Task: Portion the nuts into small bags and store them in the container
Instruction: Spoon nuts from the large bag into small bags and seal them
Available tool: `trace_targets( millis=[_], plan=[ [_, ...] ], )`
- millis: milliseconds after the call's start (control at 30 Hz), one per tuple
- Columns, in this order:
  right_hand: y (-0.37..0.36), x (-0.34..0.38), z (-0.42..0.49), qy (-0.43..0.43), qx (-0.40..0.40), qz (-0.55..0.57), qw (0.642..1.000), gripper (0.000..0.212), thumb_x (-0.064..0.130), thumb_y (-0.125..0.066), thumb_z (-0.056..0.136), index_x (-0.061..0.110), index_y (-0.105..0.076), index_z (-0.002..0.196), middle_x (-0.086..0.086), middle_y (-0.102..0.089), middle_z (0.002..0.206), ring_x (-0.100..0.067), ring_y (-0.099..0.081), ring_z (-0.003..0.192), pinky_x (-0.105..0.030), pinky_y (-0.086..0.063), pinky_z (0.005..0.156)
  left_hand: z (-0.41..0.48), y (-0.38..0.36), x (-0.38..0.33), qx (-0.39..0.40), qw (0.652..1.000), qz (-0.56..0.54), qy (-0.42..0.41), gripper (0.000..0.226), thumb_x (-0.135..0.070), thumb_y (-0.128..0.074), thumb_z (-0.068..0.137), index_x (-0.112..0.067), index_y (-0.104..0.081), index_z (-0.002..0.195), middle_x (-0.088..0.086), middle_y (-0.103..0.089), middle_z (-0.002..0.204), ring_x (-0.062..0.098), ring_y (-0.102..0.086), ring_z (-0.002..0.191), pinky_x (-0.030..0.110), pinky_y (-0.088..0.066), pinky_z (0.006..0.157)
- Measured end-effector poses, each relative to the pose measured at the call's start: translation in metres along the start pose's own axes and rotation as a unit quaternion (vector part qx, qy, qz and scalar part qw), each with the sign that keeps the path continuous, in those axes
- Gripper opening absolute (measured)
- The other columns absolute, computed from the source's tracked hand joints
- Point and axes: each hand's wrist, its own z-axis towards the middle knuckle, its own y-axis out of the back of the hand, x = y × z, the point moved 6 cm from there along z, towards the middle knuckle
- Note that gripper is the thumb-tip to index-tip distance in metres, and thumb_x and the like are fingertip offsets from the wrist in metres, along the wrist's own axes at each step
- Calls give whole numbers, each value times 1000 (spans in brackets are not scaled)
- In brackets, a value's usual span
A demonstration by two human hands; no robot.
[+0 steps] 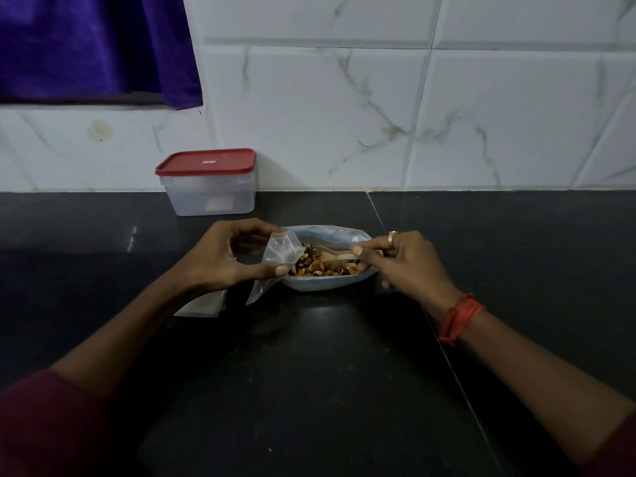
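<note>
Nuts [321, 266] risked spilling onto the table [327, 373] — left hand [223, 256] only pinched the floppy small bag [282, 251], right hand [406, 266] gripped the spoon [335, 253].

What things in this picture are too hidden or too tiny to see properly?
All in the head view:
- container: its frosted walls blur whatever is inside.
- lid label: too small to read.
- spoon: the right hand covers its handle.
- spare bags: the left forearm hides most, so they cannot be counted.
- small bag: the left hand covers part of it; its inside is unclear.
</note>
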Motion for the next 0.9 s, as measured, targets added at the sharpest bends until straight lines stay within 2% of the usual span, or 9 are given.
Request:
trace_targets(
  millis=[200, 400, 567, 733, 833, 900],
  plan=[
    [11, -1, 4, -21, -37, -9, 999, 11, 28, -71, 91, 25, -78, 84, 9, -74, 69, -2, -56, 43, -12, -43, 47, -1, 1, -3, -6, 1000, -10, 2, 52, -27, -84, 68, -22, -68, 116, -14, -73, 111, 6, -70, 102, 16, -54, 81],
    [-5, -1, 0, -63, 23, 72, 995, 12, 31, -71, 92, 21, -78, 88, 6, -77, 78, -7, -52, 45, -17, -41, 42, 0, -2, -2, -4, 1000, -11, -2, 48, -20, -83, 72, -20, -68, 117, -14, -72, 111, 6, -70, 101, 15, -54, 80],
    [5, -2, 4, -66, -39, 45, 996, 9, 27, -71, 91, 22, -77, 86, 5, -76, 71, -5, -52, 42, -17, -42, 44, 1, 0, 1, -13, 1000, -15, -4, 51, -28, -83, 70, -19, -68, 118, -8, -73, 112, 9, -69, 104, 18, -55, 84],
    [-6, -4, 2, -104, 14, 109, 988, 9, 26, -71, 92, 18, -77, 89, 2, -78, 77, -6, -51, 43, -18, -39, 40, 2, -3, 2, -12, 1000, -16, -7, 53, -31, -86, 70, -20, -68, 118, -8, -73, 111, 9, -70, 102, 18, -55, 82],
    [-1, -6, 2, -106, -28, 106, 988, 10, 23, -70, 92, 15, -76, 90, 2, -77, 75, -5, -52, 41, -18, -38, 38, 1, -2, 2, -15, 1000, -12, -6, 60, -45, -85, 67, -21, -68, 118, -8, -73, 112, 10, -70, 103, 21, -56, 84],
    [5, -8, 3, -105, -56, 103, 988, 11, 21, -68, 92, 15, -76, 90, 2, -77, 73, -4, -52, 40, -17, -37, 38, 1, -2, 1, -24, 1000, 2, -8, 60, -46, -84, 67, -21, -68, 119, -7, -73, 110, 10, -70, 101, 24, -57, 86]
  ],
)
